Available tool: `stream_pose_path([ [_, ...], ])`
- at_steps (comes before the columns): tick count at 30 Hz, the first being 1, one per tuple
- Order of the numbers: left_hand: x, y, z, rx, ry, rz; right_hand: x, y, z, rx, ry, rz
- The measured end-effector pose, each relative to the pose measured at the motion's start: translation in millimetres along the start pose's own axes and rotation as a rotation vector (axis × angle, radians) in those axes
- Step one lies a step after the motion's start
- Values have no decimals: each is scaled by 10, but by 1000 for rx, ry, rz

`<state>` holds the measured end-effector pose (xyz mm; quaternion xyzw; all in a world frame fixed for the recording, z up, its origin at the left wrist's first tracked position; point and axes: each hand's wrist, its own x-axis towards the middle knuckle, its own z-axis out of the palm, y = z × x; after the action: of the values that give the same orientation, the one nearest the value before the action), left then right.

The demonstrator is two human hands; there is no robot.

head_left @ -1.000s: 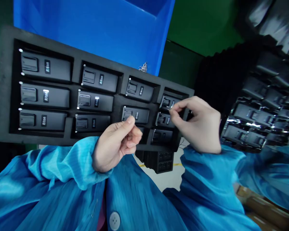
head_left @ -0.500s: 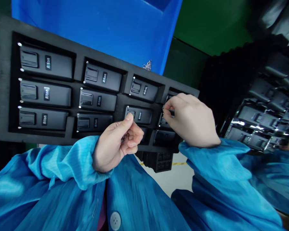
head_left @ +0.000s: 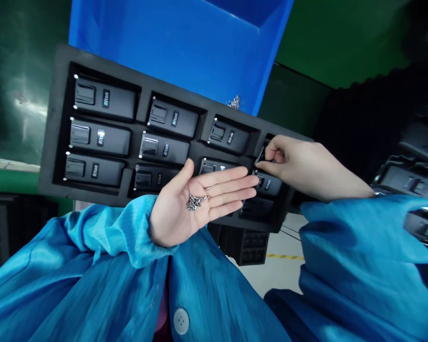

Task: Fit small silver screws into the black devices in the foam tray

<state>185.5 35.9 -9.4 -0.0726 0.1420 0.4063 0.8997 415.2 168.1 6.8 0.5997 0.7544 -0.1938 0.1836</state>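
Observation:
My left hand (head_left: 201, 202) lies palm up with its fingers stretched out, and a little heap of small metal screws (head_left: 194, 203) rests on the palm. Thumb and fingertips of my right hand (head_left: 283, 156) are pinched together at the left end of a black Riton device in the tray's right column; what they pinch is too small or hidden to tell. Just below it is another black Riton device (head_left: 271, 185). Shiny dots mark the left corners of several devices, such as the upper left Riton device (head_left: 119, 102). My left fingers partly cover a device in the third column.
A black foam tray (head_left: 103, 57) holds the devices in columns. Behind it stands a blue bin (head_left: 164, 47) with a pile of small metal screws (head_left: 234, 101) near its front corner. More black devices (head_left: 410, 180) lie at the right. Black trays (head_left: 253, 247) sit lower down.
My left hand has opened from a loose curl, baring the screws on its palm. My right hand still pinches at the right column. The view has shifted, so the tray appears farther right.

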Motion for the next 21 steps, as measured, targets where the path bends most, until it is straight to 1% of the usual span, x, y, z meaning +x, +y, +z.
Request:
stream_pose_path([
  [2,-10,-3,-1,17,9,8,-37,88,4,20,59,-58],
  [4,-10,-6,3,28,31,10,-173,98,-33,29,202,-124],
  [5,-6,-9,7,28,46,4,-279,53,-64,26,304,-166],
  [7,12,-18,18,9,90,-15,-535,-142,-126,5,495,-262],
  [8,23,-25,27,-12,117,-20,-663,-279,-146,2,492,-323],
  [9,35,-33,37,-36,148,-21,-776,-426,-152,13,497,-423],
  [10,45,-42,49,-57,179,-19,-865,-572,-144,27,461,-544],
  [11,54,-50,63,-69,203,-16,-926,-704,-121,24,457,-610],
  [12,61,-57,78,-73,218,-13,-959,-813,-89,1,434,-648],
  [14,72,-65,112,-59,214,-13,-962,-951,-14,-85,429,-657],
  [17,84,-63,169,-30,187,-7,-905,-1012,54,-241,460,-624],
  [18,88,-61,187,-27,204,-5,-891,-1020,57,-284,471,-618],
  [21,96,-65,217,-45,318,-11,-876,-1066,34,-395,478,-613],
])
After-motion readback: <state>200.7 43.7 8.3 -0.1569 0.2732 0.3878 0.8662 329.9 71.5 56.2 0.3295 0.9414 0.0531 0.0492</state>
